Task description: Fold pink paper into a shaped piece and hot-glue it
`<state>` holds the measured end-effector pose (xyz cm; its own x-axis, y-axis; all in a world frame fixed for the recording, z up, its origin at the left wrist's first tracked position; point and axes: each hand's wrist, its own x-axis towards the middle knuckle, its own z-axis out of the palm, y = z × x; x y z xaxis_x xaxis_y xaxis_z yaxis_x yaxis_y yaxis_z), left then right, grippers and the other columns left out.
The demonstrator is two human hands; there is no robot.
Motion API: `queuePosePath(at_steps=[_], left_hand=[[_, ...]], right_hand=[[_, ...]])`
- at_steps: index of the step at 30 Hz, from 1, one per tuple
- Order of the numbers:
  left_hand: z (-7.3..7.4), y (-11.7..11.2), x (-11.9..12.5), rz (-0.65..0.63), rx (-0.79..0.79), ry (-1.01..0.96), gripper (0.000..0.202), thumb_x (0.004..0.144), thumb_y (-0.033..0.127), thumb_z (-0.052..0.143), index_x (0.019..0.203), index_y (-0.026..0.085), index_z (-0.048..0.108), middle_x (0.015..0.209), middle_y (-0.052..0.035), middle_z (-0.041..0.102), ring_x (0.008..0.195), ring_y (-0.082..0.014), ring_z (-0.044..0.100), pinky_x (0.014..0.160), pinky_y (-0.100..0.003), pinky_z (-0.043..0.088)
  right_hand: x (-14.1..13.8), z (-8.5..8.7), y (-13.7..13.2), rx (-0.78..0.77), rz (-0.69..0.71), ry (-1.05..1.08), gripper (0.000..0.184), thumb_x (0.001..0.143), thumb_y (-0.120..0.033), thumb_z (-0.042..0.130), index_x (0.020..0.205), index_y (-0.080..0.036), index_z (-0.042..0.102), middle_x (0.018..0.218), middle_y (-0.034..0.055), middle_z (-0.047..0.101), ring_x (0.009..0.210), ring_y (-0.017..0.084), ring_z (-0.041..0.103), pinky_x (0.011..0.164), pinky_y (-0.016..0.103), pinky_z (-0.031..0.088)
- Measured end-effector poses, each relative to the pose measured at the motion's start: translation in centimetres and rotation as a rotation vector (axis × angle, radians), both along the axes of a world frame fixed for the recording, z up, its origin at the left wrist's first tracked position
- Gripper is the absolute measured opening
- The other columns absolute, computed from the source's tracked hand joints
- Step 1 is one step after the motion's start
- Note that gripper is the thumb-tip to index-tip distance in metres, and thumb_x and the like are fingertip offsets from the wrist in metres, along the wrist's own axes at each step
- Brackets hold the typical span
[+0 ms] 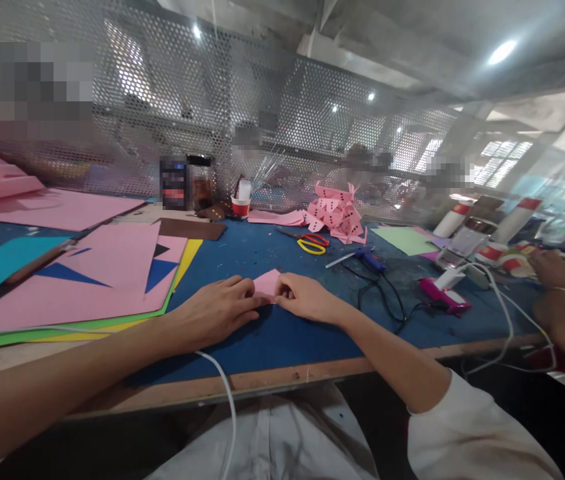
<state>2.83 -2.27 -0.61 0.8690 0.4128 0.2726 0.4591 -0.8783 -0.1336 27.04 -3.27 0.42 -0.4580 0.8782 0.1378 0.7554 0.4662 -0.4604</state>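
A small pink paper piece (267, 283) lies on the blue table mat (282, 333) between both of my hands. My left hand (215, 308) rests on the mat with its fingertips pinched on the paper's left edge. My right hand (307, 298) grips the paper's right edge, fingers curled over it. Most of the paper is visible; its lower edge is hidden behind my fingers.
Large pink, yellow, green and blue sheets (87, 280) lie at the left. Scissors (309, 241), a pile of folded pink pieces (337, 213), a glue gun (367, 259) with black cables and a pink device (445, 297) sit behind. Another person's hands (562, 280) work at the right.
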Motion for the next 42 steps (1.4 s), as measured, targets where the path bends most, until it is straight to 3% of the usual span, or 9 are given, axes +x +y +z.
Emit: queuePosePath(at_steps=[5, 17, 28, 42], left_hand=[[0.1, 0.0, 0.3, 0.005, 0.003, 0.022, 0.031, 0.103, 0.033, 0.046, 0.132, 0.031, 0.058, 0.103, -0.0057, 0.057, 0.091, -0.0216, 0.054, 0.077, -0.032, 0.044], [0.5, -0.4, 0.1, 0.023, -0.033, -0.013, 0.030, 0.103, 0.032, 0.047, 0.129, 0.029, 0.061, 0.102, -0.0055, 0.059, 0.093, -0.0204, 0.057, 0.078, -0.032, 0.047], [0.3, -0.1, 0.1, 0.022, -0.056, -0.033, 0.037, 0.104, 0.033, 0.045, 0.139, 0.035, 0.054, 0.103, -0.0048, 0.059, 0.095, -0.0204, 0.056, 0.082, -0.032, 0.049], [-0.1, 0.1, 0.0, 0.014, -0.051, -0.057, 0.035, 0.103, 0.033, 0.046, 0.136, 0.034, 0.058, 0.105, -0.0051, 0.059, 0.094, -0.0202, 0.057, 0.082, -0.032, 0.048]], right_hand=[[-0.2, -0.2, 0.0, 0.013, 0.005, 0.010, 0.001, 0.086, -0.018, 0.061, 0.087, -0.018, 0.061, 0.085, 0.0000, 0.064, 0.073, 0.012, 0.055, 0.064, 0.023, 0.034], [0.8, 1.2, -0.4, -0.062, -0.023, -0.053, 0.006, 0.082, -0.015, 0.058, 0.086, -0.018, 0.062, 0.087, 0.0016, 0.068, 0.076, 0.014, 0.059, 0.065, 0.024, 0.036], [4.6, 1.2, -1.5, -0.082, -0.116, -0.083, 0.006, 0.082, -0.018, 0.058, 0.085, -0.019, 0.063, 0.086, 0.0016, 0.068, 0.076, 0.014, 0.059, 0.066, 0.023, 0.038], [9.8, 1.9, -3.7, -0.074, -0.277, -0.175, 0.007, 0.081, -0.014, 0.059, 0.081, -0.020, 0.064, 0.080, 0.0010, 0.068, 0.071, 0.015, 0.059, 0.062, 0.024, 0.037]])
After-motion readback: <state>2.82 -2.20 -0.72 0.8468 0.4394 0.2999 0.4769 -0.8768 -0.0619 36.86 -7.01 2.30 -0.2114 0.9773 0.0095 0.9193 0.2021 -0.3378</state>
